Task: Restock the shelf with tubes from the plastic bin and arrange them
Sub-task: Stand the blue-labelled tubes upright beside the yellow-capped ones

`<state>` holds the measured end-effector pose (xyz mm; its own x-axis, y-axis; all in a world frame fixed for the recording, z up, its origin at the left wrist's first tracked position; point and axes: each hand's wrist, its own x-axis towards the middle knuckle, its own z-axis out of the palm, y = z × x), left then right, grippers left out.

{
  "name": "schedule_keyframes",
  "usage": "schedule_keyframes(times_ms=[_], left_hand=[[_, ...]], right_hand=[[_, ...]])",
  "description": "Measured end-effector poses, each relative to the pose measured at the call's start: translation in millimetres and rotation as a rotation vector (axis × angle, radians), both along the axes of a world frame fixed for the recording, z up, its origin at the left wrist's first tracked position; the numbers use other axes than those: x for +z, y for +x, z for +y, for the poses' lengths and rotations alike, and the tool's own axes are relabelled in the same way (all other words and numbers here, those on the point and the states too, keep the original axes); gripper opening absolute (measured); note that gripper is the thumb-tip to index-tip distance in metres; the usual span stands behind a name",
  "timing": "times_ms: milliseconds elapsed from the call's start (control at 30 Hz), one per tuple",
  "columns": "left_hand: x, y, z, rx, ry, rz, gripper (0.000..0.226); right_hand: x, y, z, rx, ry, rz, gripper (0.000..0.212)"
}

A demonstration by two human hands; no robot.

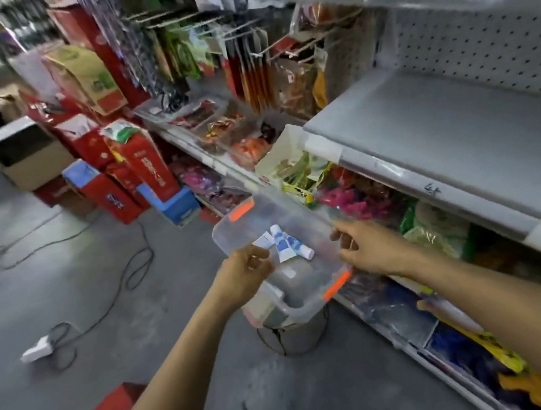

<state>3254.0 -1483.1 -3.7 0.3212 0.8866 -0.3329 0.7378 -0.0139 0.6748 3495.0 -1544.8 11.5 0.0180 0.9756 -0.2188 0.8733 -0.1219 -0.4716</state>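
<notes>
We are near the very start, as far as we can judge: the grey shelf (441, 136) at chest height lies bare, with no tubes on it. The tubes (287, 242), white with blue print, lie in a small heap on the bottom of the clear plastic bin (308, 305), which rests on a round stool (295, 334) just beside the lower shelves. Our left hand (244, 276) is curled at the bin's near rim, fingers closed toward a tube end, though we cannot tell whether it grips it. Our right hand (366, 247) rests loose on the far rim, holding nothing. Every tube remains to be moved and lined up.
</notes>
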Motion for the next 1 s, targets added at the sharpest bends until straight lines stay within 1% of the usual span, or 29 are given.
schedule_keyframes(times_ms=[133,233,333,400,567,667,733,800,833,900,1000], left_hand=[[-41,5,53,0.052,-0.1,-0.043,0.012],[-80,21,87,0.106,-0.204,-0.107,0.013],[-128,36,120,0.211,-0.316,-0.148,0.02],[-165,48,142,0.315,-0.397,-0.167,0.029],[-268,80,197,0.49,-0.534,-0.154,0.049],[-322,96,224,0.588,-0.56,-0.142,0.061],[-354,105,241,0.654,-0.565,-0.138,0.065],[-379,112,252,0.676,-0.564,-0.131,0.065],[-389,116,255,0.664,-0.56,-0.127,0.061],[-405,124,256,0.62,-0.548,-0.114,0.05],[-404,131,251,0.587,-0.571,-0.085,0.05]], right_hand=[[-51,-3,57,0.02,-0.134,0.039,0.025],[-92,-1,102,0.016,-0.245,0.047,0.026],[-142,-1,147,-0.005,-0.336,0.053,0.026],[-181,-2,178,-0.023,-0.399,0.056,0.03],[-276,-7,236,-0.059,-0.488,-0.073,0.044],[-326,-12,254,-0.028,-0.563,-0.213,0.053],[-350,-18,261,0.019,-0.579,-0.319,0.058],[-366,-25,266,0.066,-0.545,-0.412,0.059],[-373,-27,268,0.061,-0.517,-0.437,0.059],[-389,-26,270,0.004,-0.503,-0.419,0.06],[-400,-23,269,-0.064,-0.524,-0.323,0.061]])
